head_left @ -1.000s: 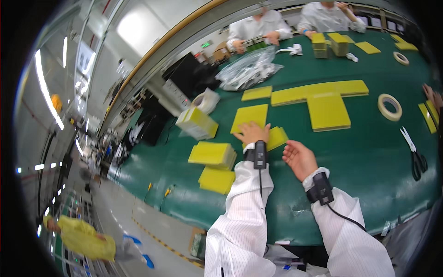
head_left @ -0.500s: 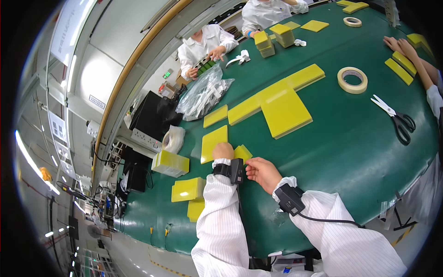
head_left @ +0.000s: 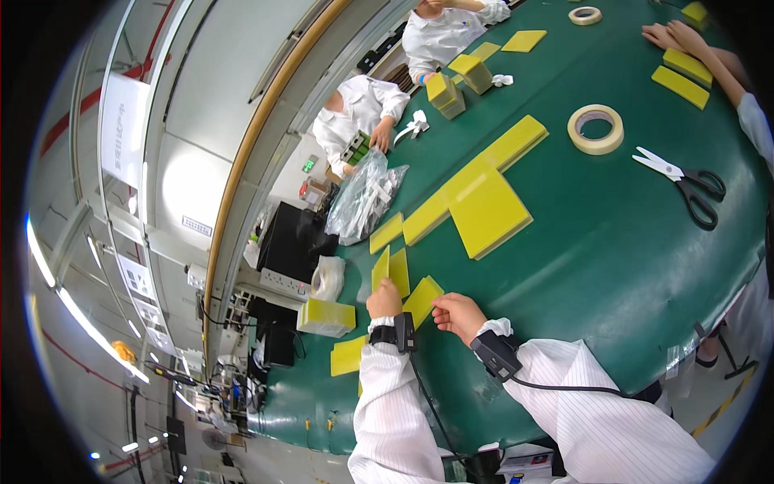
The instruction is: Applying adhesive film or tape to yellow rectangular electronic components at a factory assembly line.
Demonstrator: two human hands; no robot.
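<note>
My left hand [head_left: 385, 298] is closed on a thin yellow sheet [head_left: 380, 270], which stands tipped up from the table. Another yellow sheet [head_left: 400, 273] lies just behind it, partly covered. My right hand [head_left: 459, 318] has its fingers curled together at the right edge of a slanted yellow rectangular sheet [head_left: 423, 300]; the lower part of that sheet is hidden between my wrists. Beyond my hands lie a long row of yellow sheets [head_left: 484, 179] and a square yellow stack [head_left: 492, 216].
On the green table [head_left: 564, 274] are scissors [head_left: 685, 185], a tape roll [head_left: 595, 129], a clear plastic bag [head_left: 367, 198] and a yellow block stack [head_left: 326, 317]. More yellow sheets [head_left: 348, 355] sit by my left forearm. Co-workers' hands [head_left: 381, 133] are at the far side.
My left hand has raised a yellow sheet that lay flat. My right hand has moved slightly left, to the edge of the slanted sheet. The whole view has shifted.
</note>
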